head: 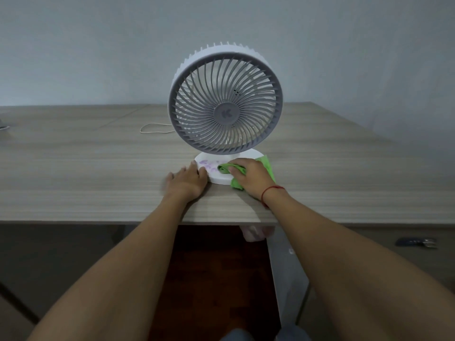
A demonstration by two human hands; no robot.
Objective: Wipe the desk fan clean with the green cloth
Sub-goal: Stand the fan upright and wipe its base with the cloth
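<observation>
A white desk fan with a grey round grille stands upright on the wooden desk, facing me. Its round white base carries purple smudges on the left part. My right hand presses the crumpled green cloth onto the right side of the base; a red string circles that wrist. My left hand lies flat on the desk with its fingers apart, fingertips touching the base's left edge.
A thin white cord loops on the desk behind and left of the fan. The desk's front edge runs just below my wrists. A dark object lies low at the right. A grey wall rises behind the desk.
</observation>
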